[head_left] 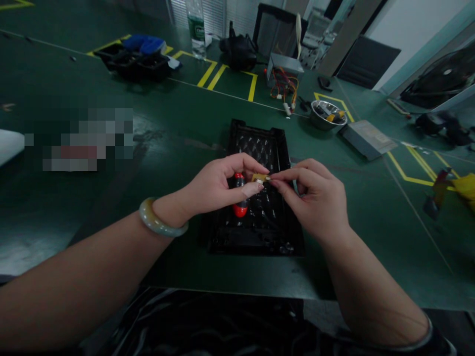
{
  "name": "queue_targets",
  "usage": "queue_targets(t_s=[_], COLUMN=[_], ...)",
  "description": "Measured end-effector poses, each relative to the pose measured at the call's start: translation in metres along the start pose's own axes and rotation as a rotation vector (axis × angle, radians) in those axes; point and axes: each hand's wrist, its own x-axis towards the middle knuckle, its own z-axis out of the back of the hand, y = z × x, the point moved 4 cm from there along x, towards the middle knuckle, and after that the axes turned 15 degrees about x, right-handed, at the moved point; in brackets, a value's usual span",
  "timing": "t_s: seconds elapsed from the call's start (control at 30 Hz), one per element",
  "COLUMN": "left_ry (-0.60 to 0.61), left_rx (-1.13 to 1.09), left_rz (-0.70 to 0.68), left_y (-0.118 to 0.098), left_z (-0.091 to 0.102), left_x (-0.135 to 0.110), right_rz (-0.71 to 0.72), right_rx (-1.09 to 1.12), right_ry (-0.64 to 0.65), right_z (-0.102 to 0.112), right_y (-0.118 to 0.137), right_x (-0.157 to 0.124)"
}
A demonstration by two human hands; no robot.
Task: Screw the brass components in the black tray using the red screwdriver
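Note:
Between the fingertips of my left hand [218, 182] is a small yellowish circuit board [259, 177] with a white connector on it. My right hand [315, 195] pinches the right end of that board, where a small pale part shows; what exactly its fingers grip is too small to name. Both hands hover over a black plastic tray-like casing [256, 237] with a quilted inner surface. A red and black screwdriver handle [240, 210] lies in the casing, partly hidden behind my left thumb.
Behind the casing stand a metal bowl [328, 118] of small parts, a flat grey metal piece [369, 138] and a power supply [285, 66] with loose wires. Farther left are a water bottle [196, 32], a black bag [239, 52] and a black parts tray [133, 66] with blue cloth.

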Motion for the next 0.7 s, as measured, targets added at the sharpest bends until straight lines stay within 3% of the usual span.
queue_targets(t_s=[0.13, 0.27, 0.43, 0.7], left_ry=[-0.068, -0.267, -0.185, -0.173], left_rx=[-0.067, 0.001, 0.180, 0.366], left_rz=[0.025, 0.133, 0.187, 0.178], left_y=[0.001, 0.011, 0.027, 0.029], left_z=[0.005, 0.012, 0.003, 0.002], left_x=[0.003, 0.009, 0.016, 0.017], right_rz=[-0.032, -0.143, -0.316, -0.357], right_rx=[0.013, 0.182, 0.164, 0.125], right_ry=[0.017, 0.268, 0.571, 0.658], right_z=[0.005, 0.000, -0.021, -0.040], right_y=[0.007, 0.022, 0.032, 0.029], right_x=[-0.001, -0.008, -0.024, -0.031])
